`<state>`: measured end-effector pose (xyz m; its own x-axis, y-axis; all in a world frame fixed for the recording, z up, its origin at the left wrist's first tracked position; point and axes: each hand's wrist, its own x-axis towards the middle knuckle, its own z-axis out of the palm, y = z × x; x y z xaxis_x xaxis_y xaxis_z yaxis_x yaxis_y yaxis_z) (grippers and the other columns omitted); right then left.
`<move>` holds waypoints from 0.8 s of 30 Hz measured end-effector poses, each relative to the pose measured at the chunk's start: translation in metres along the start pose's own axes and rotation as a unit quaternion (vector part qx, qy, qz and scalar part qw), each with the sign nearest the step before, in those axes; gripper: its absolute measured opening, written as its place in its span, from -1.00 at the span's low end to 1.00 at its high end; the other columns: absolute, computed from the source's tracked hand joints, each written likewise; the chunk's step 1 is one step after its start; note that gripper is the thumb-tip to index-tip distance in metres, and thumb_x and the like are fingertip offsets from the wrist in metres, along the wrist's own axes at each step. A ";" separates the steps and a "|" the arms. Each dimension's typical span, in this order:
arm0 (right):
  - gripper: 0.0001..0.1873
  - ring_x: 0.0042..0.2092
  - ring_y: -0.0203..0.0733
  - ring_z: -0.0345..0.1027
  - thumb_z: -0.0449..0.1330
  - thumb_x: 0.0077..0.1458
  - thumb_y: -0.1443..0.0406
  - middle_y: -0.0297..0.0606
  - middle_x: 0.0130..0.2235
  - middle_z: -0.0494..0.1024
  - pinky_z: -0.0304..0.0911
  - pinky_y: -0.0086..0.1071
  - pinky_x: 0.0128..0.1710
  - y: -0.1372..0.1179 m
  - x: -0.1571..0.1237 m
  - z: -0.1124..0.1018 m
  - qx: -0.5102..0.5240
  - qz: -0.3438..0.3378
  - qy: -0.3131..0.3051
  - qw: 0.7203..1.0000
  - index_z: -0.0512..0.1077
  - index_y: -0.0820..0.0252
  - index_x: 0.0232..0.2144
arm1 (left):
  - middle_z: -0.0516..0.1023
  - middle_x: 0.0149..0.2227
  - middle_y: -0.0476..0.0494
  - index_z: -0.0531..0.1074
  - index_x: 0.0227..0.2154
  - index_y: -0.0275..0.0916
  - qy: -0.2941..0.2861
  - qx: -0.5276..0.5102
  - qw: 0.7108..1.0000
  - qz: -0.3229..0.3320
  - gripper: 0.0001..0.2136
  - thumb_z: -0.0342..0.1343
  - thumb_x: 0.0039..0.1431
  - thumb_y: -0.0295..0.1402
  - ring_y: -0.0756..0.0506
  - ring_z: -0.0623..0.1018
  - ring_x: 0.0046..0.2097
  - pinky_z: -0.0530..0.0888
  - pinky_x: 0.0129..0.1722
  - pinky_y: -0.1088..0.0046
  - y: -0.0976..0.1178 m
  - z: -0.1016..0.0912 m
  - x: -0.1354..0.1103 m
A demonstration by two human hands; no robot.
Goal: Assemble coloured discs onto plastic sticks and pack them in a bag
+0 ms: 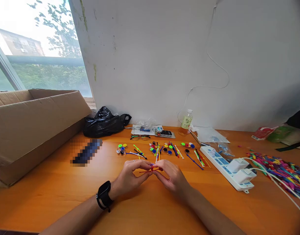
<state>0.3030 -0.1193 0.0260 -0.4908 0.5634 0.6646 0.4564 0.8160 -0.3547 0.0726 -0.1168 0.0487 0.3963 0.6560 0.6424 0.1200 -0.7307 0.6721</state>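
Observation:
Above the table's middle, my left hand (132,175) and my right hand (173,178) meet fingertip to fingertip. Both pinch a small red plastic stick piece (152,169), whose thin arms stick out sideways between the fingers. Part of it is hidden by the fingertips, as is a bit of purple near its top. Just beyond the hands lie groups of coloured plastic sticks (135,153) and small round discs (122,150). More sticks (199,159) and discs (187,151) lie to the right of my right hand.
A cardboard box (39,124) stands at left, beside a black plastic bag (103,125). Glasses (140,137), a phone (165,133) and a bottle (186,123) line the back. A white power strip (225,169) with plugs and cables lies right, before a colourful pile (280,173).

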 end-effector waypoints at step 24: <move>-0.78 -0.15 -0.06 0.51 0.07 0.39 0.41 -0.11 -0.17 0.60 0.39 -0.25 -0.17 -0.009 0.000 0.002 -0.065 -0.023 -0.002 0.998 0.41 0.15 0.02 | 0.59 -0.12 -0.23 0.63 -0.06 -0.18 0.046 0.076 0.992 0.089 -0.80 0.25 0.31 -0.49 -0.13 0.63 -0.09 0.62 0.01 0.28 -0.009 0.006 -0.003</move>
<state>0.2979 -0.1262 0.0279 -0.5169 0.5263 0.6751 0.5251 0.8178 -0.2355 0.0760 -0.1133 0.0388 0.3398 0.5237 0.7812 0.1934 -0.8518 0.4869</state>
